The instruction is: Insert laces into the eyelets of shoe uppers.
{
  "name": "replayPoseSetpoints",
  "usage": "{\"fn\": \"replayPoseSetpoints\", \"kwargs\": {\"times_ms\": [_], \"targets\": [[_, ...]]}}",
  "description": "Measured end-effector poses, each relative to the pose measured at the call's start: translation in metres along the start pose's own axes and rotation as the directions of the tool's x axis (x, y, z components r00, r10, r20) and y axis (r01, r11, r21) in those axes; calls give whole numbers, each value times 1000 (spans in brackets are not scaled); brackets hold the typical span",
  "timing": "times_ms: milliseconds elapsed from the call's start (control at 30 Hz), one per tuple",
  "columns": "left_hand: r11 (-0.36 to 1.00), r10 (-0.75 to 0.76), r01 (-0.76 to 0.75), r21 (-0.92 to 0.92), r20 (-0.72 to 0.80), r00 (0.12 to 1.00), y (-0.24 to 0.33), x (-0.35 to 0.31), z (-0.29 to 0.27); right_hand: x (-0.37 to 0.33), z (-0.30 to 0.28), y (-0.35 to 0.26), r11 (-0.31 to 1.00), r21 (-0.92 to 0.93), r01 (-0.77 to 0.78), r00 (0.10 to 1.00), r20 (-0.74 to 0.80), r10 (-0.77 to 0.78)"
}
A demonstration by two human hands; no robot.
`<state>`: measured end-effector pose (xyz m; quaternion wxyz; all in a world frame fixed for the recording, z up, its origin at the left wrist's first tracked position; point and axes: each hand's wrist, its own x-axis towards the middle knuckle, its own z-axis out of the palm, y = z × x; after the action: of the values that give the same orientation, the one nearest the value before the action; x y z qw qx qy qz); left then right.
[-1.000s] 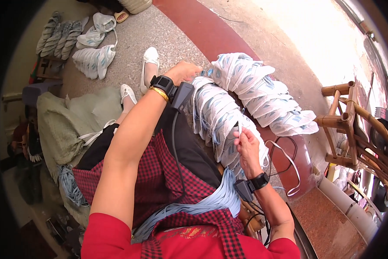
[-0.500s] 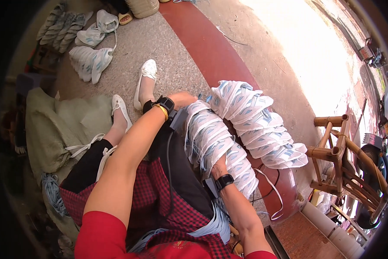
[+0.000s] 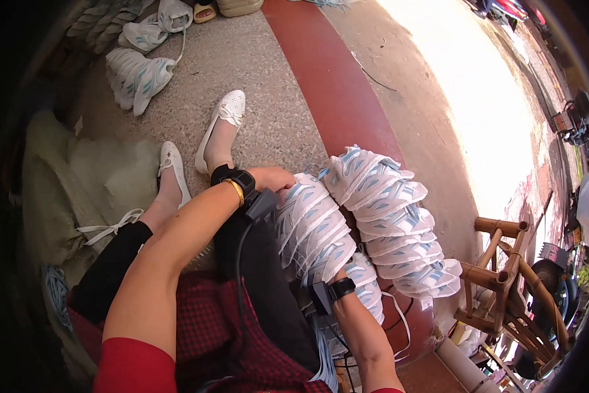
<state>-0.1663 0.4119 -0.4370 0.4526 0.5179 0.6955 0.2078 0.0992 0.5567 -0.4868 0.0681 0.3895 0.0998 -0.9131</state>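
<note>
the nearer white-and-blue stack [image 3: 314, 226] lies between the curled left hand [image 3: 272, 178] and mostly hidden right hand [image 3: 339, 275] (i can't tell either grip).

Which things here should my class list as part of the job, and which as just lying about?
Job, apparently:
near row of shoe uppers, at the left hand
matching row beside it
blue laces by the lap

Lying about:
bamboo frame
pale pipe

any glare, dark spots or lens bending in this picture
Head view: sunlit ground at upper right washes out to white; same head view, the left rim goes black and the sack at left is dim; head view, the red floor stripe bends, while the stacked white-and-blue pieces read clearly.
</note>
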Motion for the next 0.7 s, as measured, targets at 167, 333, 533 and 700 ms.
{"fn": "replayPoseSetpoints", "kwargs": {"times_ms": [167, 333, 533, 700], "targets": [[939, -332, 343, -21, 202, 921, 1, 60, 32, -30, -29, -18, 958, -148, -244, 959, 108, 261], [879, -385, 422, -221, 194, 902, 5, 49, 41, -16, -23, -6, 898, -260, -355, 886, 214, 412], [943, -327, 328, 50, 309, 893, -13, 44, 34, -7, -9, -10, 840, -298, -453, 817, 240, 525], [891, -400, 433, -141, 209, 892, 8, 73, 44, -27, -53, -33, 812, -327, -484, 766, 290, 573]]}}
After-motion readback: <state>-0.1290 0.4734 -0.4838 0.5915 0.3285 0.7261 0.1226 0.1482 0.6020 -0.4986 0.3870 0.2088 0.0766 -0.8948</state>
